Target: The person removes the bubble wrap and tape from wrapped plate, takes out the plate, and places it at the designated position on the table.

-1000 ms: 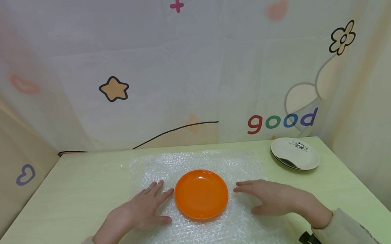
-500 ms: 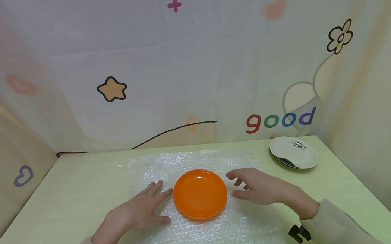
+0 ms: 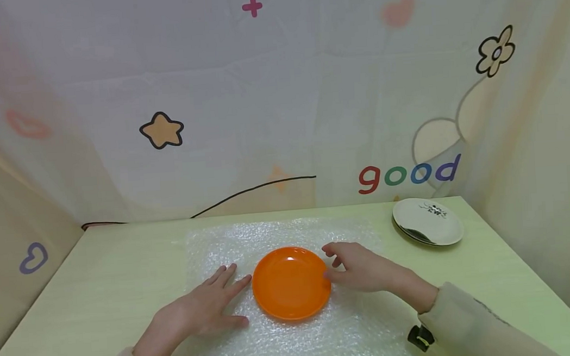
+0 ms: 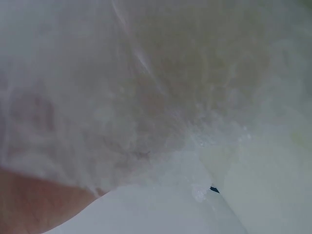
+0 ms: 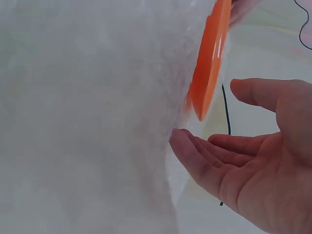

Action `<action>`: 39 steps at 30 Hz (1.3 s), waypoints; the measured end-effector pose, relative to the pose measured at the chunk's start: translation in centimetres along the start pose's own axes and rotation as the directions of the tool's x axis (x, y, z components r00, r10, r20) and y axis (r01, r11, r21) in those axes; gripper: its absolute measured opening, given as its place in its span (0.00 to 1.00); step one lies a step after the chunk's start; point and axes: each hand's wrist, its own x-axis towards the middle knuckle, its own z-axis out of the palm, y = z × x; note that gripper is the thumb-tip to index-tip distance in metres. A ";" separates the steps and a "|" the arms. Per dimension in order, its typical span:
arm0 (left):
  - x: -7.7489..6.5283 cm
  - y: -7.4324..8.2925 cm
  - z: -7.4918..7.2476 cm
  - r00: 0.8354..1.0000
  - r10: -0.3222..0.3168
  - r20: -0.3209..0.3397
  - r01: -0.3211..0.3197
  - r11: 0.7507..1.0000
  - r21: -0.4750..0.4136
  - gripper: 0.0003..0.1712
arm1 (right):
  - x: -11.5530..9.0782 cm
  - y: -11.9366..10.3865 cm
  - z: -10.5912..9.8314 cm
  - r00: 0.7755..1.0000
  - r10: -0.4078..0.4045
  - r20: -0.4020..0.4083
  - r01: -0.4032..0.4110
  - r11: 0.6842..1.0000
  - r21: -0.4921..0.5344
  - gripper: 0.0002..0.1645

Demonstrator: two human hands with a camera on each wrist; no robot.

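An orange plate point(image 3: 291, 284) lies on a sheet of bubble wrap point(image 3: 285, 347) in the middle of the table. My left hand point(image 3: 195, 311) rests on the wrap with its fingers spread, the index fingertip close to the plate's left rim. At the plate's right rim is my right hand point(image 3: 361, 268), its thumb tip overlapping the rim from above in the head view. The right wrist view has that hand's thumb and fingers parted around the rim of the plate point(image 5: 209, 63), with a gap visible. Blurred wrap fills most of the left wrist view.
White plates point(image 3: 427, 221) with a dark floral print are stacked at the table's back right. A printed curtain point(image 3: 231, 105) hangs behind the table point(image 3: 110, 281) and along its sides.
My right hand has moved left and slightly away from me, up to the plate's right rim, its fingers bending more. The left hand and the plate have stayed in place.
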 end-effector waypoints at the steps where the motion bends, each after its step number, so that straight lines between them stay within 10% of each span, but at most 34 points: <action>1: 0.0 0.0 0.0 1.000 0.000 0.002 0.000 1.000 0.000 0.48 | 0.1 -0.1 0.1 1.000 0.002 0.005 -0.002 1.000 -0.001 0.31; 21: 0.3 -0.1 0.1 1.000 -0.004 0.006 0.004 1.000 0.007 0.48 | 1.7 0.2 0.8 0.997 -0.078 -0.008 0.078 0.997 0.023 0.20; 39: 0.1 -0.1 0.2 1.000 0.007 -0.003 -0.007 1.000 0.019 0.48 | 1.8 -0.3 1.6 0.988 0.149 -0.037 -0.135 0.958 0.253 0.19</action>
